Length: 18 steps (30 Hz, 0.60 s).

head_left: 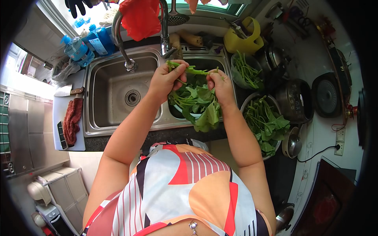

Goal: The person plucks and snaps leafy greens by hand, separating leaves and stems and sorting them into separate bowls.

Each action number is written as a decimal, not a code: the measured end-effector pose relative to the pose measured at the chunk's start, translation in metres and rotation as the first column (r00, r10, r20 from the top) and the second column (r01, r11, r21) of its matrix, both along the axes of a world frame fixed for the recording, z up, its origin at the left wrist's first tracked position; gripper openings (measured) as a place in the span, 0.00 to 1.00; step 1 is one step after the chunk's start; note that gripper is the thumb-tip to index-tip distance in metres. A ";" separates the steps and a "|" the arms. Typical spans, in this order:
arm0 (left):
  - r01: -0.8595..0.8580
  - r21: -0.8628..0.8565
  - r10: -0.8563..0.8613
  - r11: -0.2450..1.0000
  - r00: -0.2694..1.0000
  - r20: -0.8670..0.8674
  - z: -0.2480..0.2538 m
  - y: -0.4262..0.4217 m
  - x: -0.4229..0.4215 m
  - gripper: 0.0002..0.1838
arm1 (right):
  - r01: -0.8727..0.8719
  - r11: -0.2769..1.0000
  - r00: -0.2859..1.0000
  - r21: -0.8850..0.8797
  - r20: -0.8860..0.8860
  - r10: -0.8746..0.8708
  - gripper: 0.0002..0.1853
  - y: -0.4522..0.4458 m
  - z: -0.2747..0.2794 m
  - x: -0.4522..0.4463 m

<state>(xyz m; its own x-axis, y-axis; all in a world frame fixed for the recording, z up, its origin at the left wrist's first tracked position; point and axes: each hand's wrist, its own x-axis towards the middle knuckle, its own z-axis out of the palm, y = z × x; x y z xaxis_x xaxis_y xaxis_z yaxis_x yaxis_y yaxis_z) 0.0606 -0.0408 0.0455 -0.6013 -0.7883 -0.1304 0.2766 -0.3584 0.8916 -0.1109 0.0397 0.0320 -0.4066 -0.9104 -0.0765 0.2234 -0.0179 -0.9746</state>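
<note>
My left hand [168,82] is closed around a small bunch of green stems [197,71] above the right sink basin. The far end of a stem is pinched between the thumb and fingers of my right hand [221,87]. Below both hands, leafy greens [193,98] fill a bowl in that basin, and one large leaf [208,116] hangs over its front edge. The bowl's rim [179,110] shows only in part.
To the right stand a bowl of cut stems [248,70] and a pot of leafy greens [264,118]. The left basin [112,84] lies beside my left forearm. A cleaver [65,91] and a dark red cloth [73,122] rest on a white board at the left. A faucet [128,63] arches over the sink.
</note>
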 end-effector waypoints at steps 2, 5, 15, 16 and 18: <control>-0.039 0.069 0.043 0.997 0.998 -0.051 0.000 0.003 -0.001 0.09 | 0.024 0.999 0.981 -0.036 -0.192 -0.031 0.08 -0.003 -0.013 -0.013; -0.176 0.155 0.209 0.972 0.950 -0.232 -0.008 -0.016 0.010 0.09 | 0.243 0.969 0.624 -0.046 -0.758 -0.193 0.08 0.010 -0.003 -0.033; -0.260 0.492 0.390 0.831 0.903 -0.182 -0.014 -0.014 -0.007 0.10 | -0.243 0.965 0.043 -0.101 -0.995 -0.093 0.09 0.017 0.019 0.052; -0.277 0.514 0.411 0.812 0.897 -0.166 -0.015 -0.014 -0.007 0.10 | -0.228 0.966 0.016 -0.125 -0.992 -0.125 0.09 0.015 0.016 0.053; -0.284 0.557 0.435 0.780 0.887 -0.156 -0.018 -0.015 -0.007 0.10 | -0.211 0.965 0.087 -0.155 -0.986 -0.140 0.08 0.011 0.010 0.052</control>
<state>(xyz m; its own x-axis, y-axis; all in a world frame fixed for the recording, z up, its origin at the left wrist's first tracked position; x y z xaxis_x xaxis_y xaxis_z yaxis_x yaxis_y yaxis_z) 0.0537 -0.0554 0.0273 -0.3565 -0.8179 -0.4517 0.6721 -0.5603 0.4840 -0.0588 0.0504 0.0418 0.0820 -0.8387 0.5384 -0.9257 -0.2642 -0.2707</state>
